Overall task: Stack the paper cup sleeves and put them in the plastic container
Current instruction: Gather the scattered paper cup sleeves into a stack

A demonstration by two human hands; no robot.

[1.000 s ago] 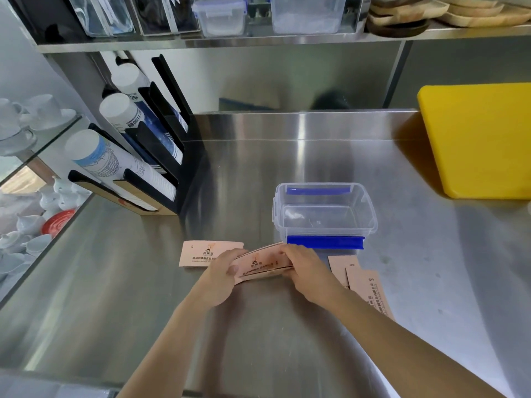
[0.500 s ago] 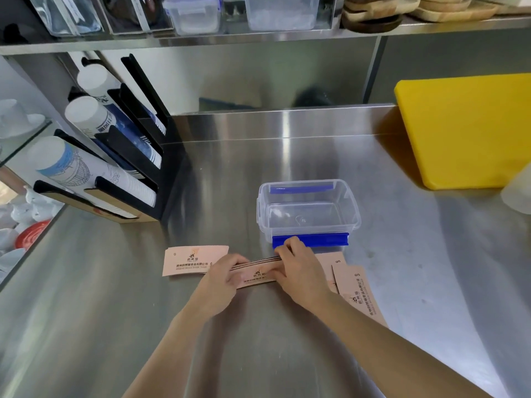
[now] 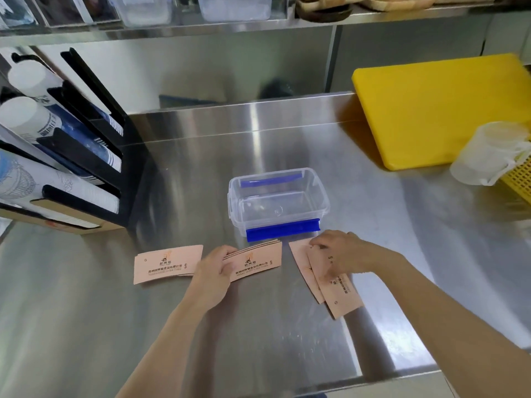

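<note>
Far out to the left of both hands, a black rack (image 3: 86, 156) holds rows of paper cups (image 3: 26, 119) lying on their sides, standing on the steel desk (image 3: 258, 326). Nearer, just left of the left hand, a single pink cup sleeve (image 3: 163, 264) lies flat on the desk, printed side up, its right end beside the hand's knuckles.

The left hand (image 3: 214, 272) is closed around the left end of a small stack of sleeves (image 3: 255, 261), thumb on top and fingers curled under, the stack's edges showing several layers at its far side. The stack lies low over the desk; whether it rests on the surface cannot be told.

Straight beyond the gap between the two hands stands the clear plastic container (image 3: 277, 201), lid off, with blue clips on its near and far rims. Nothing lies inside it. Its near blue clip sits just past the far edge of the held stack.

The right hand (image 3: 342, 254) is to the right of the stack, palm down, fingers bent and pressing on the far ends of two loose sleeves (image 3: 330, 285) that lie overlapped and slanted on the desk, running back toward the person. It touches them but has not closed around them.

Well beyond and to the right of the right hand, a yellow cutting board (image 3: 439, 110) lies on the desk, with a crumpled clear plastic bag (image 3: 491, 153) and the corner of a yellow basket (image 3: 520, 179) at the frame's edge.
</note>
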